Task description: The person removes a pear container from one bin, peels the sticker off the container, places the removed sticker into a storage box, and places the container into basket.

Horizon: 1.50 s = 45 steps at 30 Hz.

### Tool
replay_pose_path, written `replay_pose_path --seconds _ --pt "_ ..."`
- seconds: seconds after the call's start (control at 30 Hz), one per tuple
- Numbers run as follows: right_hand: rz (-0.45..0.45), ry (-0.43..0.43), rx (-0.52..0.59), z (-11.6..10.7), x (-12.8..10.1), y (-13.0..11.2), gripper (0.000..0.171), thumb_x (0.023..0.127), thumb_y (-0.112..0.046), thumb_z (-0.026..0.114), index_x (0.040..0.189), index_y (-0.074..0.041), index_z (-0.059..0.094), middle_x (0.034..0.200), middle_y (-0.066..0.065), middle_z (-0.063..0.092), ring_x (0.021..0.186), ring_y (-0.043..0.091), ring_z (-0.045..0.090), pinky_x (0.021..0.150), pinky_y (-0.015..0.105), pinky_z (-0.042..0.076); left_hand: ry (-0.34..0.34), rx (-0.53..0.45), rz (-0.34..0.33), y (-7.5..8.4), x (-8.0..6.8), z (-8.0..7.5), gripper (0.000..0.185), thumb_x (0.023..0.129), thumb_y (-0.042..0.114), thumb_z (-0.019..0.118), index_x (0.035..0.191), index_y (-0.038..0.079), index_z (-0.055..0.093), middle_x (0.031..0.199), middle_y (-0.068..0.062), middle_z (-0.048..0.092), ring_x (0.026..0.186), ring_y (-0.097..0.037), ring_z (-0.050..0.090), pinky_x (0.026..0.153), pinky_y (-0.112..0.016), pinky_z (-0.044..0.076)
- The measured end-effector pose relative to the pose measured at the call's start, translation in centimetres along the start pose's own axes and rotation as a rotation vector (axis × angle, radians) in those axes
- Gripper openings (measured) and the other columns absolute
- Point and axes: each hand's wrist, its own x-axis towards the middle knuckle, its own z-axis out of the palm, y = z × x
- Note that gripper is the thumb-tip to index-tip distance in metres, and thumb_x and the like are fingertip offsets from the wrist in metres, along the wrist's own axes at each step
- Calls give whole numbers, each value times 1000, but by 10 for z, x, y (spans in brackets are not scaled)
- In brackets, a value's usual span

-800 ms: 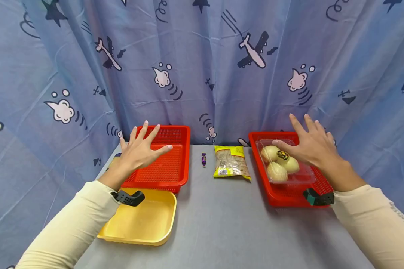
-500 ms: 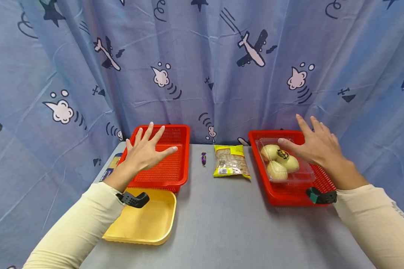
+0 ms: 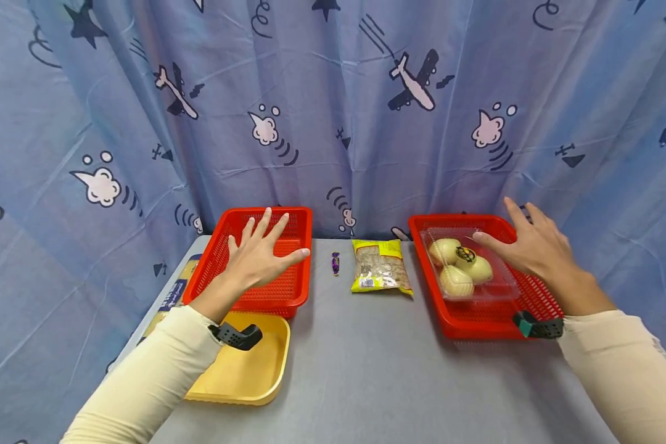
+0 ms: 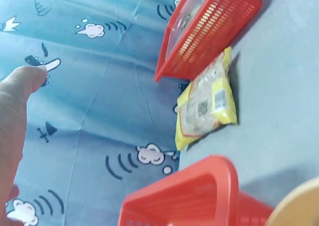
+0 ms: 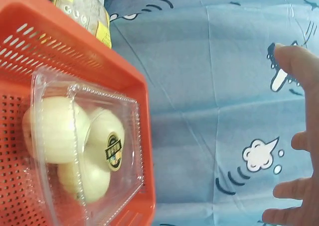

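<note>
Left hand [image 3: 261, 256] has slid rightward over the left basket [image 3: 296, 216], uncovering more of the yellow tray [image 3: 266, 376]; right hand [image 3: 533, 250] has drifted right, off the clear box [image 3: 502, 283], toward its basket's far edge

A grey tabletop [image 3: 366, 364] carries everything. At its middle lies a yellow snack packet [image 3: 380, 266]. Just left of the packet lies a small purple wrapped candy [image 3: 335, 263]. Further left of the packet sits a red mesh basket [image 3: 288, 296], with a yellow tray [image 3: 255, 376] touching its near edge. Right of the packet sits a second red mesh basket [image 3: 472, 324]. A blue-and-yellow flat package [image 3: 169, 299] lies at the far left edge.
</note>
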Motion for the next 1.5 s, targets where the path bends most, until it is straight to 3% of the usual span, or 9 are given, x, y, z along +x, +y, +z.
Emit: replay_pose_path --seconds 0.5,0.7,1.2,1.5 --pt "10 11 43 9 -2 28 99 88 -66 49 155 -11 1 149 37 8 128 61 14 85 80 16 44 -113 48 46 2 32 92 79 78 48 155 37 17 161 5 6 144 -29 7 104 -68 6" --pt "50 -4 70 10 -1 38 100 88 -67 47 155 -10 0 148 38 7 128 61 13 86 81 17 48 -174 79 67 3 47 93 78 76 50 155 33 20 161 3 10 144 -28 9 104 -69 8" --pt "88 -32 108 20 -4 51 100 89 -66 46 154 -7 -1 146 40 12 127 60 17 86 80 21 7 -264 131 114 3 98 93 78 74 56 154 34 22 160 5 10 143 -28 14 104 -68 11" --pt "83 -34 141 26 -2 56 99 90 -65 46 154 -7 -2 149 38 6 133 59 6 86 81 17 27 -305 164 137 4 131 94 76 78 53 154 37 20 160 13 4 144 -21 9 104 -68 12"
